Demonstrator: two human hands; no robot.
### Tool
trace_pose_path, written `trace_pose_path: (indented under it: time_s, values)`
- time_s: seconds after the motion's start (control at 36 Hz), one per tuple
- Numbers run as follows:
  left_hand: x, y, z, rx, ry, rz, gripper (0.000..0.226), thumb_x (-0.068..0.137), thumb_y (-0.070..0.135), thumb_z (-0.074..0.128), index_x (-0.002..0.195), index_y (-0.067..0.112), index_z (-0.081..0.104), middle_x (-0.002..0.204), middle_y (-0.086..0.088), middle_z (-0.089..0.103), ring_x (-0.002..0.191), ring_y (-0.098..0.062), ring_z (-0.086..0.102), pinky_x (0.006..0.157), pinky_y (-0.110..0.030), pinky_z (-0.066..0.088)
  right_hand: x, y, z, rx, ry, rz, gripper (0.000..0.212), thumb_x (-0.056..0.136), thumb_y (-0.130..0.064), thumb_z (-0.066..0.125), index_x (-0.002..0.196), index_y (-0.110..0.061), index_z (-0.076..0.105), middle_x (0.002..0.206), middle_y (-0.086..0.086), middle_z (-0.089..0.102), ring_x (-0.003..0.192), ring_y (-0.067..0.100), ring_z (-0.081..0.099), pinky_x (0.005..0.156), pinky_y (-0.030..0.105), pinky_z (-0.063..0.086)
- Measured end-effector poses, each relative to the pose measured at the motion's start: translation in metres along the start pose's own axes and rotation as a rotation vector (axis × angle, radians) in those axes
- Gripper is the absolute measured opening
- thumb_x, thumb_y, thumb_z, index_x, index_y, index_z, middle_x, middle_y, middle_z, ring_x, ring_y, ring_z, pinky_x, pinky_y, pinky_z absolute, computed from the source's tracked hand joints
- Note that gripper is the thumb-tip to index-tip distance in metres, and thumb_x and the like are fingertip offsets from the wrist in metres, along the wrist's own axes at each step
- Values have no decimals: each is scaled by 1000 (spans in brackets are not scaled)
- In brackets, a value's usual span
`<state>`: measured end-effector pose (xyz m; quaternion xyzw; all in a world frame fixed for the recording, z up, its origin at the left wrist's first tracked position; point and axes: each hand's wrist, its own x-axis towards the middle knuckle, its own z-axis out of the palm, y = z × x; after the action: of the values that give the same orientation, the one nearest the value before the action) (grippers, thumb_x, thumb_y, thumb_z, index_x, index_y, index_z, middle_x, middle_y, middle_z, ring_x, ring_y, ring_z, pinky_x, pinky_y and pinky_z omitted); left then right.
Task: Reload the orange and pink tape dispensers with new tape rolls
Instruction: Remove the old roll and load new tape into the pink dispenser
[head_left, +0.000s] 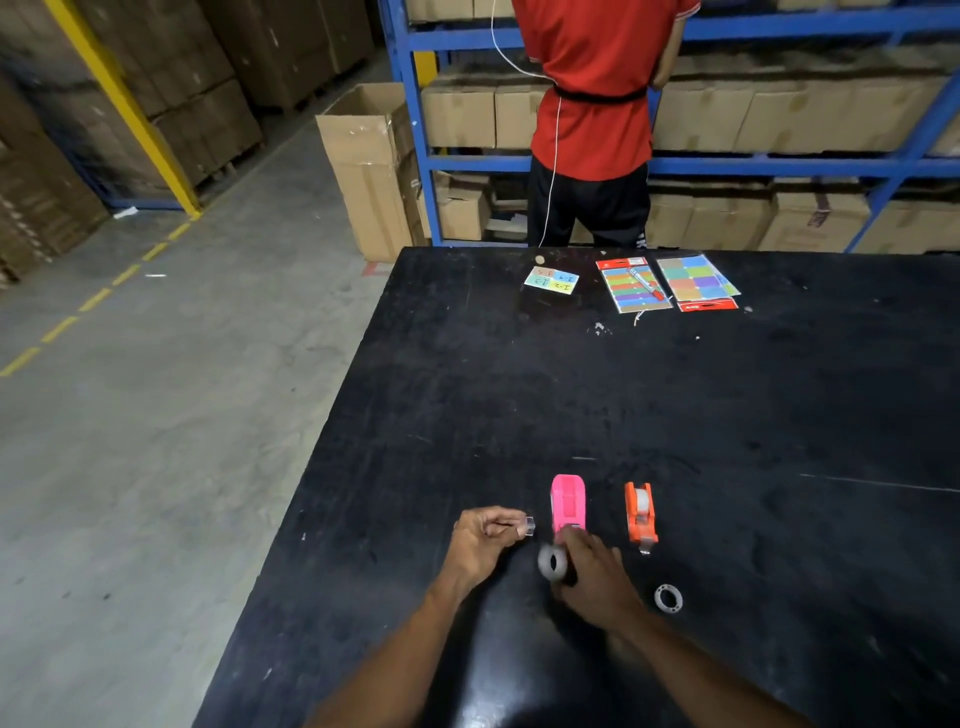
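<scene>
The pink tape dispenser (568, 503) stands on the black table (727, 405) with its slot empty as far as I can see. To its right is the orange dispenser (641, 514) with a clear roll of tape inside. My left hand (480, 540) pinches a small clear plastic core (528, 526) just left of the pink dispenser. My right hand (592, 577) holds a blurred roll of tape (552, 563) below the pink dispenser. An empty ring-shaped roll core (668, 597) lies flat on the table to the right.
At the table's far side lie a coloured card (551, 280), two sticker packs (696, 283) and a red pen (645, 283). A person in a red shirt (597, 104) stands beyond the table, facing blue shelving full of cartons. The table's left edge drops to the concrete floor.
</scene>
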<state>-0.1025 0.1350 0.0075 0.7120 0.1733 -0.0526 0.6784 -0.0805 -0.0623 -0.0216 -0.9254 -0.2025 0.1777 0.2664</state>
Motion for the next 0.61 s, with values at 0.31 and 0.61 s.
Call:
trace_pose_path:
  time_s: [0.31, 0.61]
  values:
    - [2, 8, 17, -6, 13, 64, 18, 78, -1, 75, 96, -5, 73, 90, -17, 76, 74, -8, 71, 68, -14, 54, -4, 0, -63, 443, -148, 64, 31, 71, -21, 78, 94, -27, 59, 78, -3, 61, 66, 5, 57, 66, 27, 49]
    - [-10, 20, 35, 9, -115, 57, 14, 79, 11, 77, 93, 14, 78, 85, -26, 69, 77, -17, 65, 72, -20, 54, -9, -7, -80, 515, -153, 63, 22, 79, -25, 81, 101, -24, 74, 100, -3, 65, 82, 4, 65, 77, 15, 49]
